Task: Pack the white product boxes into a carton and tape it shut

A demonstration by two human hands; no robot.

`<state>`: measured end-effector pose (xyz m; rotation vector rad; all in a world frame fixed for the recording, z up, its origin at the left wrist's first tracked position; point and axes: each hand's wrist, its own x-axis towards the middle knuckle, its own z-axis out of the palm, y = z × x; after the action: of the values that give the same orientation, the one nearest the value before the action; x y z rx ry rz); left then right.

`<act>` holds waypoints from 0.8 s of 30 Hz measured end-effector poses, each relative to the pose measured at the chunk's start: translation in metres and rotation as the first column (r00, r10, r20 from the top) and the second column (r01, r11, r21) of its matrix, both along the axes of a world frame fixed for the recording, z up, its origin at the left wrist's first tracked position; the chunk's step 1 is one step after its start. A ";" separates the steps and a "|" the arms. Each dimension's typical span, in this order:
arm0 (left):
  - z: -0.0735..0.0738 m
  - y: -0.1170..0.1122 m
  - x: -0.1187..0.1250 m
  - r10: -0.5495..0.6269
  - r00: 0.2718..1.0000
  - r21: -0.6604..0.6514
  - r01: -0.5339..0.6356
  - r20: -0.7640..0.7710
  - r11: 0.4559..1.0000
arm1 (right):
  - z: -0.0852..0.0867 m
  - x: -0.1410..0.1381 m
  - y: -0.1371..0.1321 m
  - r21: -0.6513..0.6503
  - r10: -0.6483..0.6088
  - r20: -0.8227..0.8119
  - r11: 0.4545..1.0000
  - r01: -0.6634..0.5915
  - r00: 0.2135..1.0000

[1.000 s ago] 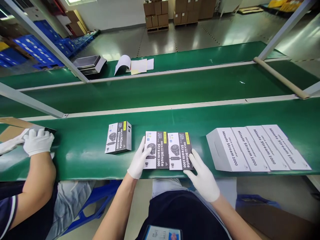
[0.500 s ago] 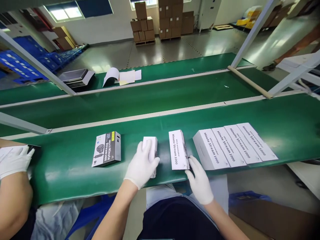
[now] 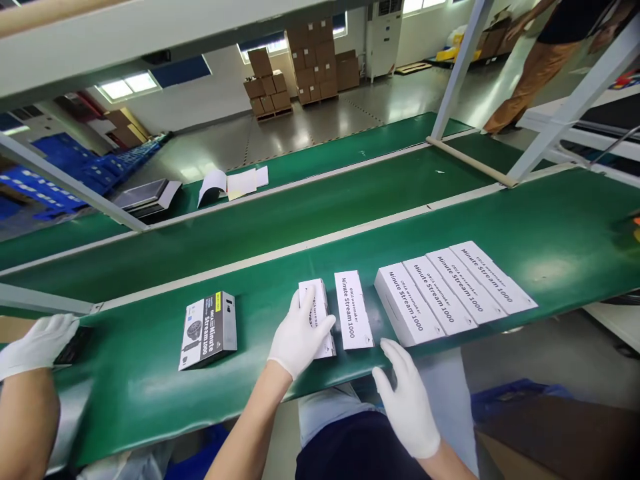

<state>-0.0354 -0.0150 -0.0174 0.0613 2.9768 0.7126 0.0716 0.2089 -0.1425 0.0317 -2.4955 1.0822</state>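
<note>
My left hand (image 3: 299, 339), in a white glove, is closed over a white carton (image 3: 323, 303), fingers on its top and thumb at its right side. Just right of it, a second white carton (image 3: 354, 310) printed "Minute Stream 1000" lies on the green bench, a narrow gap between them. My gloved right hand (image 3: 409, 401) is empty with fingers apart, near the bench's front edge, below and right of that second carton. Farther right, several matching cartons (image 3: 411, 303) sit side by side in a row. To the left, a carton (image 3: 207, 330) shows its printed pump picture.
At the far left, a co-worker's gloved hand (image 3: 39, 343) rests at a dark object (image 3: 75, 343). White frame posts (image 3: 460, 70) rise beyond the bench. Papers (image 3: 243, 183) lie on the far green surface (image 3: 345, 147). Another person (image 3: 530, 73) stands at the upper right.
My right hand has come off the second carton and opened. My left hand has moved its carton right, closer to the second one. The view has tilted, and the co-worker's hand has shifted.
</note>
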 end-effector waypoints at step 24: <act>0.008 0.011 -0.103 -0.231 0.969 0.490 0.157 0.093 0.858 | 0.014 -0.033 -0.060 -0.177 0.496 -0.009 0.854 -0.490 0.868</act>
<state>-0.1387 -0.0044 -0.0091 0.3192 2.5319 1.3399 0.0384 0.1493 -0.1282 0.6416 -2.4755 1.5085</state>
